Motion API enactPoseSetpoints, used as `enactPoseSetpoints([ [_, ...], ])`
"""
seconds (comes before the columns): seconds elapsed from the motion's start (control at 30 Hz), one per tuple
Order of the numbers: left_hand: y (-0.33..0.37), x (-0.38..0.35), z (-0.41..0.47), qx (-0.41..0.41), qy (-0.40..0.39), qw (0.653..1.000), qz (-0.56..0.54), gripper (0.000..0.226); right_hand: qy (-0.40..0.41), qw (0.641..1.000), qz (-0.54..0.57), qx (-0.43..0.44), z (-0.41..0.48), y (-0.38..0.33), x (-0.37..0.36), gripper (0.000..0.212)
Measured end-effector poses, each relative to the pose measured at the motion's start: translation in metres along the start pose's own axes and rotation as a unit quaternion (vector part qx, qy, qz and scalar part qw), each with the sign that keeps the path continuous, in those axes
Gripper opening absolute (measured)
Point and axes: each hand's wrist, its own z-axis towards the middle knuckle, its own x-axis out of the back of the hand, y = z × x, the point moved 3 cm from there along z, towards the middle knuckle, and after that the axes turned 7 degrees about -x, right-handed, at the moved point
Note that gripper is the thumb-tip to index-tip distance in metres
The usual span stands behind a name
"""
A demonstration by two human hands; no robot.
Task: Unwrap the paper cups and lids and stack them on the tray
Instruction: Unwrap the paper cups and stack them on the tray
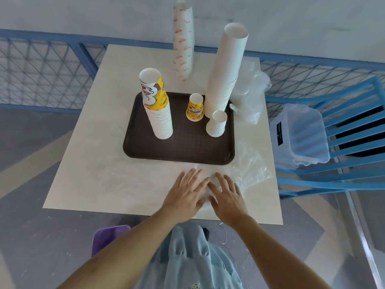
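Note:
A dark brown tray (179,147) lies on the white table. On it stand a stack of yellow-printed cups (157,109), a single yellow cup (195,107), a tall stack of plain white cups (226,69) and one white cup (217,123), all upside down. A wrapped sleeve of cups with red print (183,40) stands behind the tray. Clear plastic wrap (248,170) lies flat on the table in front of the tray. My left hand (185,192) and my right hand (227,195) rest side by side on it with fingers spread.
More crumpled clear plastic (250,94) lies right of the tray. A clear plastic bin (300,134) sits on a blue chair (350,155) at the right. A blue mesh railing (48,65) runs behind the table. A purple stool (110,236) is below the table's near edge.

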Motion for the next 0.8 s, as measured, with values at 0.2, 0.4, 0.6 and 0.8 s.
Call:
enactPoseSetpoints([
  [0.2, -0.030, -0.032, -0.015, 0.119, -0.012, 0.993, 0.004, 0.066, -0.030, 0.999, 0.023, -0.009, -0.007, 0.009, -0.005, 0.054],
  [0.4, -0.088, -0.032, -0.060, 0.227, 0.014, 0.974, -0.015, 0.070, -0.049, 0.997, 0.054, -0.023, -0.007, 0.009, 0.000, 0.050],
  [0.6, -0.132, -0.018, -0.094, 0.285, -0.009, 0.958, -0.023, 0.074, -0.037, 0.996, 0.077, -0.030, -0.001, 0.006, -0.002, 0.053],
  [0.8, -0.144, 0.010, -0.093, 0.302, 0.010, 0.952, -0.049, 0.066, -0.020, 0.997, 0.038, -0.062, 0.008, -0.012, 0.021, 0.057],
])
